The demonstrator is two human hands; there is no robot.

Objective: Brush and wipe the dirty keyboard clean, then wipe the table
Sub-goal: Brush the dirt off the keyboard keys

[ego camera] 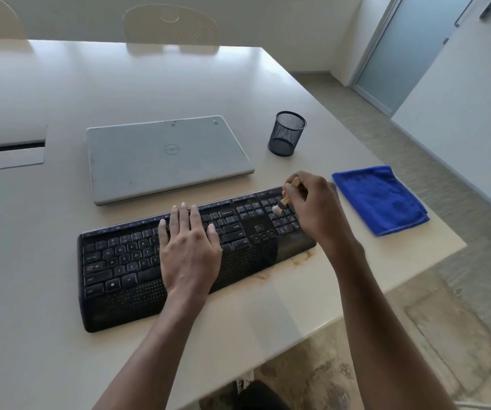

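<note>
A black keyboard (126, 261) lies slanted near the front edge of the pale table (31, 321). My left hand (189, 247) rests flat on its middle keys, fingers straight. My right hand (315, 208) grips a small wooden-handled brush (281, 204), whose pale bristles touch the number pad at the keyboard's right end. A folded blue cloth (380, 199) lies on the table to the right of the keyboard. Brownish dirt smears (300, 260) mark the table just in front of the keyboard's right end.
A closed grey laptop (167, 158) sits behind the keyboard. A black mesh pen cup (286, 133) stands to its right. The table's right edge runs close by the cloth. A cable slot (7, 147) is at the left, and chairs stand at the far side.
</note>
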